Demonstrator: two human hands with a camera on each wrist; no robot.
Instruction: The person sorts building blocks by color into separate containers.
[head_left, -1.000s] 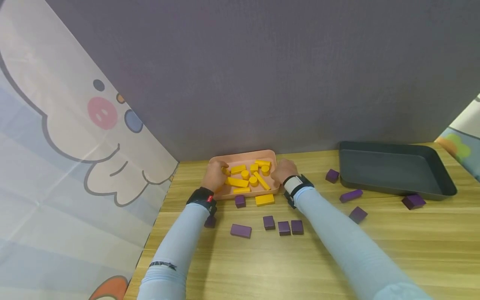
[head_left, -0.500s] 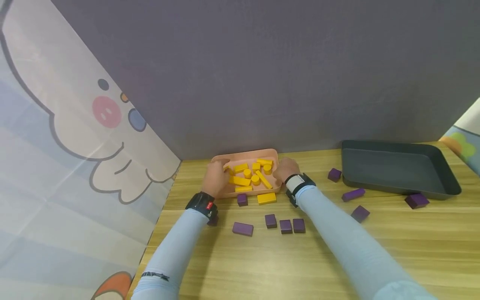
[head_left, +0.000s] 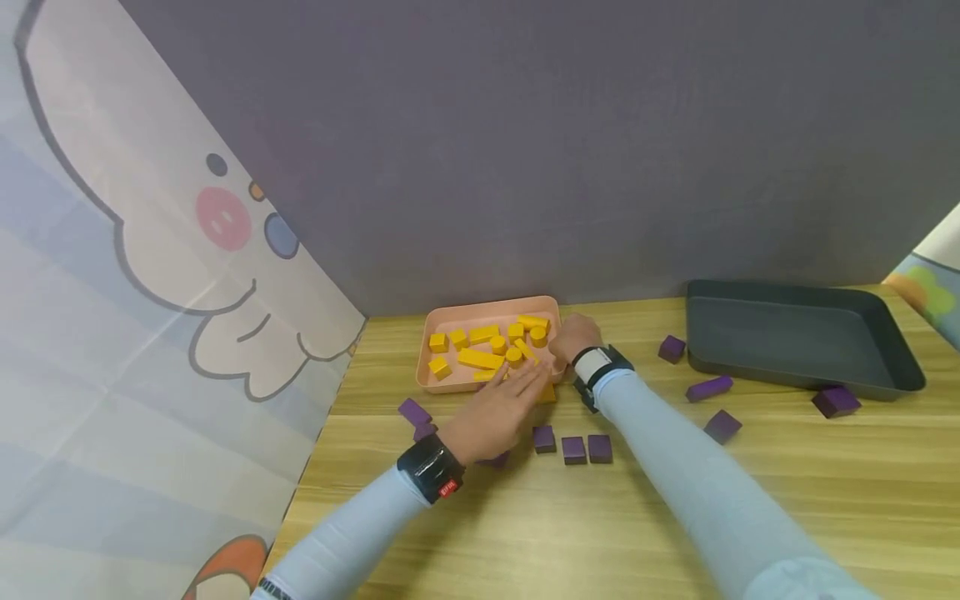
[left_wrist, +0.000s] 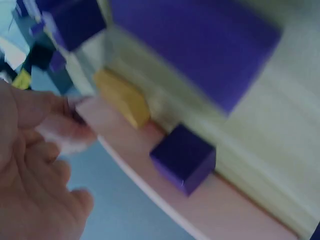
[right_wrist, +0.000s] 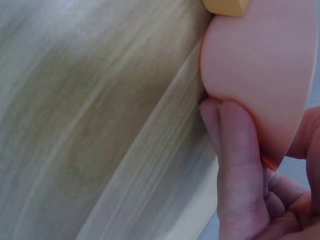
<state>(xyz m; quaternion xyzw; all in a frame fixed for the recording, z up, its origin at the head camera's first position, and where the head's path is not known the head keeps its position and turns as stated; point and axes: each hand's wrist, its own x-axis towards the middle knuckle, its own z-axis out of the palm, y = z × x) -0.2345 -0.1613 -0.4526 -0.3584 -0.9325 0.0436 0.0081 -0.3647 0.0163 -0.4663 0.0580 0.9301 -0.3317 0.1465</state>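
Observation:
A pink tray (head_left: 459, 319) holding several yellow blocks (head_left: 481, 358) stands against the grey backdrop. My right hand (head_left: 576, 336) grips its right end; in the right wrist view, the fingers (right_wrist: 240, 150) lie along the outside of the tray wall (right_wrist: 260, 60) and the thumb is on the far side of the rim. My left hand (head_left: 491, 418) reaches over the tray's front edge, fingers extended, beside a yellow block (head_left: 549, 395) outside the tray. The left wrist view is blurred; a purple cube (left_wrist: 184, 159) sits by the tray wall there, and the fingertips are partly hidden.
A dark grey tray (head_left: 795, 333) stands at the back right. Purple blocks (head_left: 723, 426) lie near it, and several purple cubes (head_left: 573, 450) lie in front of the pink tray. Another purple block (head_left: 415, 411) lies left of my left wrist. A patterned cloth (head_left: 150, 333) borders the left side.
My left hand has come away from the pink tray's left end and moved right and nearer, uncovering yellow blocks and a purple block there. My right hand stays at the tray's right end.

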